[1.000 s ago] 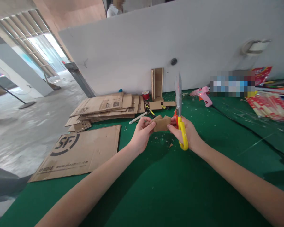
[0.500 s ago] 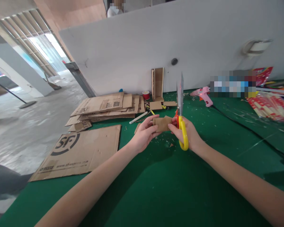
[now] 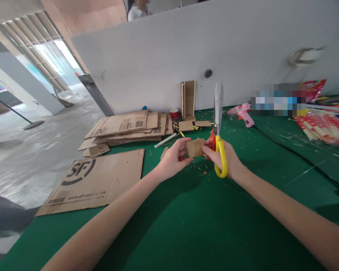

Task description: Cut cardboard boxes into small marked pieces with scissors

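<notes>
Between my hands is a small, roughly square piece of brown cardboard [image 3: 195, 148], held up above the green table. My left hand [image 3: 173, 157] supports its left edge, with fingers curled at and behind it; the thumb is stretched out just below, off the front face. My right hand [image 3: 230, 157] pinches the right edge with thumb and fingers. That same hand also carries scissors [image 3: 221, 162] with yellow and red handles. Their blades point upward, close together, away from the cardboard. Part of the right fingers is hidden behind the handles.
Left on the table [image 3: 169, 233] lie a large printed cardboard sheet [image 3: 101, 180] and a cardboard stack [image 3: 121, 126]. Against the wall stands an open cardboard trough [image 3: 189, 99]. A pink glue gun [image 3: 245, 114] with black cord and red-and-white packets [image 3: 324, 128] lie right.
My left thumb has come off the cardboard's front face and dropped lower. The piece has turned slightly and shifted right. My right hand and the scissors have moved a little right.
</notes>
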The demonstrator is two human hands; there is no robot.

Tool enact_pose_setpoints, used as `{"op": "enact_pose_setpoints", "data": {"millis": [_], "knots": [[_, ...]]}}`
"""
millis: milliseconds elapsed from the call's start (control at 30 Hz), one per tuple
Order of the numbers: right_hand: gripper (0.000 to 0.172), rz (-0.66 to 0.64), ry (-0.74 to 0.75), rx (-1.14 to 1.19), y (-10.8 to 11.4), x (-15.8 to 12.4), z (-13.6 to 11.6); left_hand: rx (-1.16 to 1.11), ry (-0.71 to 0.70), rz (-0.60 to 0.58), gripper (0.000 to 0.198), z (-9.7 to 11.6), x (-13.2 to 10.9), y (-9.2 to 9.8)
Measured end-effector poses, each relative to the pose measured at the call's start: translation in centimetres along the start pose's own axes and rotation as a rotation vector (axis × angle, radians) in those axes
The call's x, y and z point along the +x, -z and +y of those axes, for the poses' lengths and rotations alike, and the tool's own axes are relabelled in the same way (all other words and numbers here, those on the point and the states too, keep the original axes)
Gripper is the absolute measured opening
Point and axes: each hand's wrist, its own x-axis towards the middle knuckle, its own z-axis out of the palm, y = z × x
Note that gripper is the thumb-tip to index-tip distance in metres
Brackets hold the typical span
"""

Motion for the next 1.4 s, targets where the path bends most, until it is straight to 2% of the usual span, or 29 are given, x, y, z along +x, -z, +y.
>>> {"op": "enact_pose_setpoints", "data": {"millis": [100, 200, 333, 433, 500, 667, 800, 900, 1000, 1100, 1200, 1333, 1400], "knots": [[0.024, 0.004, 0.051, -0.045, 0.1, 0.2, 0.6, -0.085, 0.026, 0.006, 0.06, 0.0, 0.0, -0.1], [0.023, -0.004, 0.1, -0.114, 0.2, 0.2, 0.9, -0.109, 0.028, 0.016, 0.053, 0.0, 0.0, -0.3], [0.019, -0.016, 0.196, -0.302, 0.5, 0.0, 0.5, -0.148, 0.064, 0.11, 0.038, 0.1, 0.0, -0.8], [0.019, -0.024, 0.222, -0.393, 0.5, -0.1, 0.1, -0.188, 0.072, 0.16, 0.036, 0.0, 0.0, -1.1], [0.02, -0.029, 0.196, -0.345, 0.4, -0.2, -0.2, -0.174, 0.065, 0.18, 0.038, -0.3, -0.1, -1.1], [0.024, -0.076, 0.109, -0.048, 0.2, -0.4, -0.5, -0.082, 0.047, 0.226, 0.033, -0.9, 0.0, -0.8], [0.029, -0.059, 0.099, -0.008, 0.3, -0.3, -0.5, -0.132, 0.041, 0.198, 0.03, -0.7, 0.0, -0.7], [0.03, -0.083, 0.055, 0.018, 0.2, -0.5, -0.8, 0.084, -0.036, 0.217, 0.027, -0.4, -0.3, -0.5], [0.034, -0.152, -0.046, 0.157, 0.0, -0.9, -1.5, 0.404, -0.196, 0.234, 0.032, -0.2, -0.7, -0.1], [0.037, -0.149, -0.163, 0.381, -0.2, -1.0, -2.0, 0.542, -0.408, 0.152, 0.039, -0.2, -1.0, 0.5], [0.031, -0.17, -0.248, 0.441, -0.1, -0.8, -2.2, 0.649, -0.554, 0.016, 0.041, -0.1, -1.1, 1.2], [0.03, -0.286, -0.291, 0.411, 0.0, -0.7, -1.7, 0.776, -0.594, -0.125, 0.041, 0.1, -1.0, 1.8], [0.033, -0.223, -0.277, 0.395, -0.2, -0.7, -1.3, 0.813, -0.584, -0.171, 0.039, 0.2, -0.9, 1.9]]}}
